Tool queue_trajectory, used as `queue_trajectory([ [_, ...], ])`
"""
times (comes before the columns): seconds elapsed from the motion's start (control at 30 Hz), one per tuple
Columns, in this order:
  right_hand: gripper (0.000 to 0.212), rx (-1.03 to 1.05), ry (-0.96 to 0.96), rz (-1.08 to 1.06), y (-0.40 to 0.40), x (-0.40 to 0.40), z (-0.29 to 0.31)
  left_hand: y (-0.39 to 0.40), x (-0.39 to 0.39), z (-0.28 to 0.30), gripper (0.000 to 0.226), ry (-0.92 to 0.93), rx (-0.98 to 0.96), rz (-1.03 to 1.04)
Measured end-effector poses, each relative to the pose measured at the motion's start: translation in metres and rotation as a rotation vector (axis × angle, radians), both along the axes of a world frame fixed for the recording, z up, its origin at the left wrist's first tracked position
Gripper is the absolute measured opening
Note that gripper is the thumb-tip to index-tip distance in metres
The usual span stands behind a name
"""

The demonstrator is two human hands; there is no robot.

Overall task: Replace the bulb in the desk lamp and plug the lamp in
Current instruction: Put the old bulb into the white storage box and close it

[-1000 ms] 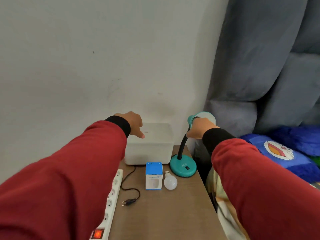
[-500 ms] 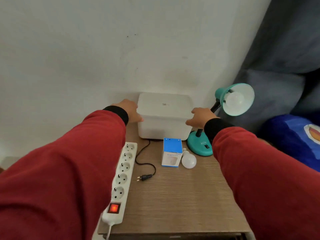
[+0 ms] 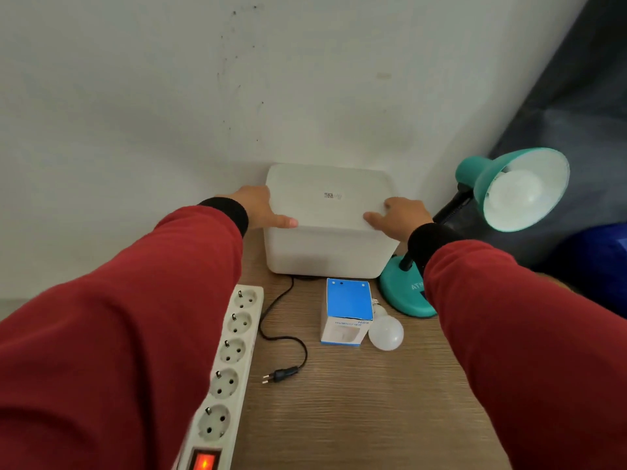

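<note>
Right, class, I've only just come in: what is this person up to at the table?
Both hands, left hand and right hand, grip the sides of a white box by the wall. The teal lamp has a bulb fitted; a spare bulb lies loose. The lamp's plug lies unplugged beside the power strip.

Both hands are gripping a white lidded box at centre frame, the left hand on its left edge and the right hand on its right. At right, a teal desk lamp is holding a bulb in its shade. Lower on the wooden worktop, a loose bulb is touching a blue carton; an unplugged black plug is lying near a power strip whose red switch is glowing.
</note>
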State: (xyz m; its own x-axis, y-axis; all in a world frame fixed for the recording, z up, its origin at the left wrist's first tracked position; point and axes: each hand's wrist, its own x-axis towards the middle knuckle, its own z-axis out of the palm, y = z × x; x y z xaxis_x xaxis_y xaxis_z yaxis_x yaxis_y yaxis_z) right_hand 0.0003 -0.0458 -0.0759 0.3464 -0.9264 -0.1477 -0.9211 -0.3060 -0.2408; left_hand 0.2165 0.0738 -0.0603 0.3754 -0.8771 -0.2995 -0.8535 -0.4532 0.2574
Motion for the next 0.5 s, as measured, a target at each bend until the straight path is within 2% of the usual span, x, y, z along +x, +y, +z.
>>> queue_trajectory([
  [0.2, 0.064, -0.035, 0.024, -0.021, -0.012, 0.001, 0.008, -0.008, -0.001, 0.010, 0.080, 0.001, 0.005, 0.052],
  [0.5, 0.073, -0.081, 0.013, -0.018, -0.002, 0.000, 0.025, 0.013, -0.006, 0.039, 0.080, -0.026, -0.096, 0.099],
])
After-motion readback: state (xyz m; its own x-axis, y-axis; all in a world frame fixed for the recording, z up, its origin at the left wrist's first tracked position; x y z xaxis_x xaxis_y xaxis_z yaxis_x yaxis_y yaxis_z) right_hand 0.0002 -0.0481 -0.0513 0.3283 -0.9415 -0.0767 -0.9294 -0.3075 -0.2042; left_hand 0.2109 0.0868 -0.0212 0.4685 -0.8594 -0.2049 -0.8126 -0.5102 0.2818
